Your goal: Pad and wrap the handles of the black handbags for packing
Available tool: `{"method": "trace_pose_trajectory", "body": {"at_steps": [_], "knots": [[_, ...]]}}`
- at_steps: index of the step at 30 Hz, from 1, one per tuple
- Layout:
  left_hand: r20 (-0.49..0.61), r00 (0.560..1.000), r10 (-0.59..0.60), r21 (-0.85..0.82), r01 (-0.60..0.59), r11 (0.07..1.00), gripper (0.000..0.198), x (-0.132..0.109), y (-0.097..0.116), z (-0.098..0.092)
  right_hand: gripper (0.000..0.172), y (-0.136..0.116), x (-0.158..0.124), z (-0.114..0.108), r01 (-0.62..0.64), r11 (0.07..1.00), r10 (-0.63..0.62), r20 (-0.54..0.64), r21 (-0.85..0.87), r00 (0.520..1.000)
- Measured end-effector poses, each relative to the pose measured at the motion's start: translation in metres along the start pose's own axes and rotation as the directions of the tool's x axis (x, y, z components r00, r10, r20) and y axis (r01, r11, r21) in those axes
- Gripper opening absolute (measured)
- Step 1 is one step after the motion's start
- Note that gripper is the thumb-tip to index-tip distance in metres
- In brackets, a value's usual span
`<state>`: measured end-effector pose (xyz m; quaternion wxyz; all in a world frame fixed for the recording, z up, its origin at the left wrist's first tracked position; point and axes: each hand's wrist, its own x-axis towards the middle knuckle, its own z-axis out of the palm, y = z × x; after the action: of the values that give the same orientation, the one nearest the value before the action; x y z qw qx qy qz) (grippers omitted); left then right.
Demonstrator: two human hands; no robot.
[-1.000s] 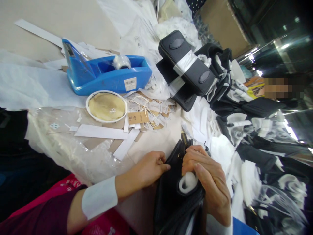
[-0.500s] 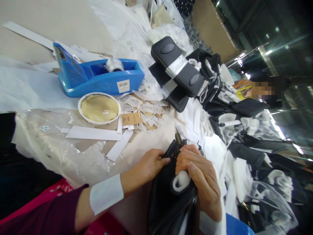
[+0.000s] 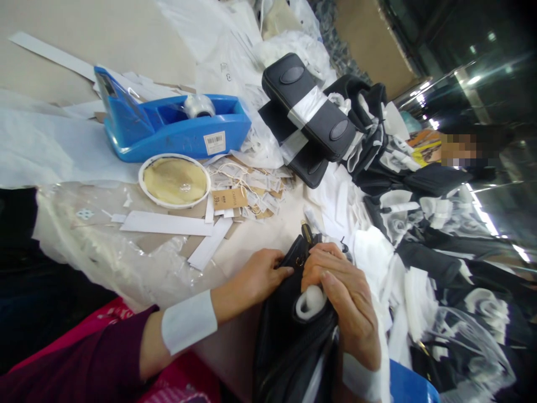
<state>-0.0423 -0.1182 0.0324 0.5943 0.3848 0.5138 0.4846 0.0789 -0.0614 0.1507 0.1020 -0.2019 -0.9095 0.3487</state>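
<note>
A black bag (image 3: 279,341) with a smooth leather-like surface lies in front of me at the lower middle. My left hand (image 3: 263,273) is closed on its left edge, thumb on the near face. On the bag's other side my right hand (image 3: 342,288) grips the upper part, its fingers curled over the top. A white foam-like roll (image 3: 310,303) shows below the right fingers, against the bag. Gold-coloured metal hardware (image 3: 307,232) sticks up from the far end. What the right fingertips press on is hidden.
A blue tape dispenser (image 3: 176,131) stands at the upper left, beside an oval dish (image 3: 175,182) with a yellowish inside. Paper tags (image 3: 251,187) lie in a heap. Black cases (image 3: 308,106) are stacked beyond. Black bags and white padding fill the right; a person is behind.
The view has shifted slightly, so the tabletop things sit a little to the right and higher. Both hands keep their hold on the bag.
</note>
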Motion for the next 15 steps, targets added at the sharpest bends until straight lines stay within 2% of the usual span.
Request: {"method": "trace_pose_trajectory", "body": {"at_steps": [5, 8, 11, 13, 15], "knots": [[-0.079, 0.996, -0.042, 0.088, 0.049, 0.995, 0.015, 0.002, -0.001, -0.002, 0.037, 0.000, 0.002, 0.006, -0.017, 1.000, 0.018, 0.016, -0.009, 1.000], [-0.064, 0.996, -0.055, 0.134, 0.063, 0.989, 0.015, -0.011, 0.004, -0.007, 0.038, 0.000, 0.001, 0.005, -0.032, 0.999, 0.032, 0.008, -0.009, 0.999], [0.079, 0.978, -0.191, 0.000, 0.191, 0.982, 0.023, -0.035, 0.009, -0.015, 0.037, 0.001, 0.000, 0.003, -0.035, 0.999, 0.035, -0.001, -0.005, 0.999], [0.217, 0.929, -0.300, -0.142, 0.334, 0.932, 0.028, -0.052, 0.012, -0.020, 0.038, 0.002, 0.000, 0.003, -0.032, 0.999, 0.032, 0.000, 0.001, 0.999], [0.316, 0.884, -0.344, -0.238, 0.425, 0.873, 0.030, -0.066, 0.014, -0.024, 0.038, 0.003, 0.000, 0.003, -0.036, 0.999, 0.036, -0.001, 0.006, 0.999]]}}
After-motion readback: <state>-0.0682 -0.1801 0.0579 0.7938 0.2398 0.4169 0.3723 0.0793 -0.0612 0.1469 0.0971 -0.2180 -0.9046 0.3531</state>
